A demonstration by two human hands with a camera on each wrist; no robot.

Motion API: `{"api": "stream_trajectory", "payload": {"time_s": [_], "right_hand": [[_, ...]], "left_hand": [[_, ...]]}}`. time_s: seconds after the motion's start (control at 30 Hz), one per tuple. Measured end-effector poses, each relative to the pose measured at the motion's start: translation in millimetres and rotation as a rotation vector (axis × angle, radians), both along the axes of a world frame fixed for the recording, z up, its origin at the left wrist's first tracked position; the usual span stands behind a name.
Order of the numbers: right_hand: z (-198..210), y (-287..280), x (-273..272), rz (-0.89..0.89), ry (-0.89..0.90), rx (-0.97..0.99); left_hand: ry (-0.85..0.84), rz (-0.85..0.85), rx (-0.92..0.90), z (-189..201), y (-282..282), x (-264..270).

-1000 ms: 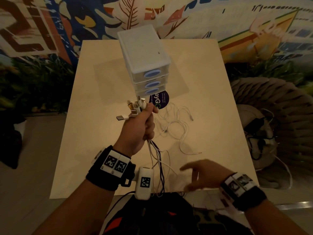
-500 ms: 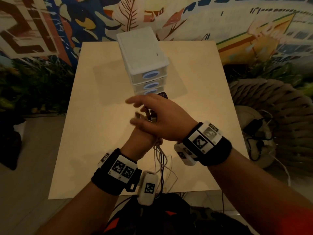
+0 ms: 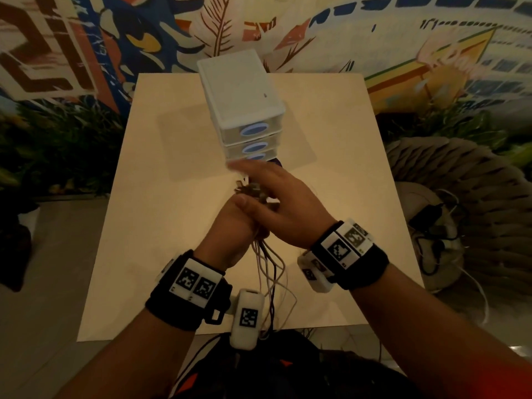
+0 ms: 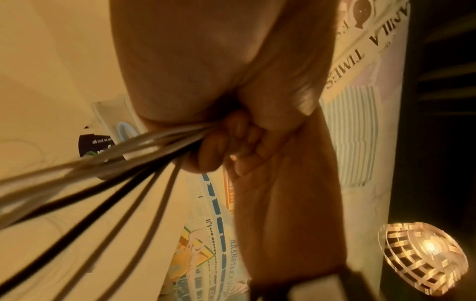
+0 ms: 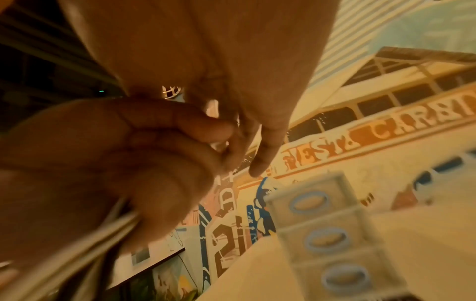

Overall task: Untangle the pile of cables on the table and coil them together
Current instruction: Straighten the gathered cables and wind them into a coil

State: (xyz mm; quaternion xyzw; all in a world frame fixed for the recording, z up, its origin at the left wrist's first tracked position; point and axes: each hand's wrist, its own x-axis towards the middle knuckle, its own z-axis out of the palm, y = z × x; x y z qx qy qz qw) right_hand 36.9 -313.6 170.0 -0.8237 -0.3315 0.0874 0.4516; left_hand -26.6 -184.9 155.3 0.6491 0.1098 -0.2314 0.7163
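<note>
A pale, square tabletop (image 3: 161, 226) is seen in the middle of the head view, lit warmly and dimly. Behind it, across the top of the frame, a painted mural wall (image 3: 345, 38) is shown. Dark plants (image 3: 57, 145) are found at the left, a woven seat (image 3: 460, 174) at the right, and grey floor (image 3: 57, 254) at the lower left.

A white drawer box (image 3: 241, 93) with three blue-handled drawers is stood in the upper middle of the tabletop. A dark round sticker (image 4: 94, 146) is seen just beside its base in the left wrist view.

A bundle of cables (image 3: 270, 272) is gripped in the fist of the left hand (image 3: 230, 226), held above the centre of the tabletop. The plug ends (image 3: 250, 190) are stuck out above the fist, and the loose cords are hung down over the near edge. The right hand (image 3: 288, 205) is laid over the plug ends with its fingers stretched out and spread, its thumb set against the left hand. The tip of its forefinger is blurred, just in front of the lowest drawer.

Bare surface is left on both sides of the hands, wider toward the left edge. The drawer box is kept well inside the far edge.
</note>
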Motion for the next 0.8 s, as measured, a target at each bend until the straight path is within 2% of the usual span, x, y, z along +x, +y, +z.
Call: {"api": "stream_trajectory", "payload": {"time_s": [0.03, 0.07, 0.13, 0.2, 0.3, 0.37, 0.5, 0.57, 0.8], "right_hand": [[-5, -2, -3, -0.043, 0.119, 0.059], [-12, -2, -8, -0.049, 0.262, 0.116], [-26, -1, -14, 0.004, 0.537, 0.21], [-36, -4, -15, 0.039, 0.695, 0.178], [-44, -11, -23, 0.128, 0.758, 0.045], [-53, -15, -34, 0.153, 0.771, 0.03], [-76, -30, -51, 0.066, 0.913, 0.081], [-89, -43, -59, 0.041, 0.986, 0.067], [-119, -62, -74, -0.011, 1.144, 0.073]], "left_hand": [[-0.06, 0.165, -0.187, 4, 4, 7], [-0.076, 0.232, -0.21, 7, 8, 15], [-0.101, 0.271, -0.159, 7, 7, 19], [-0.093, 0.279, -0.13, 10, 4, 22], [-0.092, 0.337, -0.181, 12, 15, 27], [-0.093, 0.332, -0.219, 12, 18, 28], [-0.157, 0.227, -0.226, 14, 26, 28], [-0.179, 0.228, -0.239, 16, 33, 28], [-0.109, 0.224, -0.325, 13, 32, 25]]}}
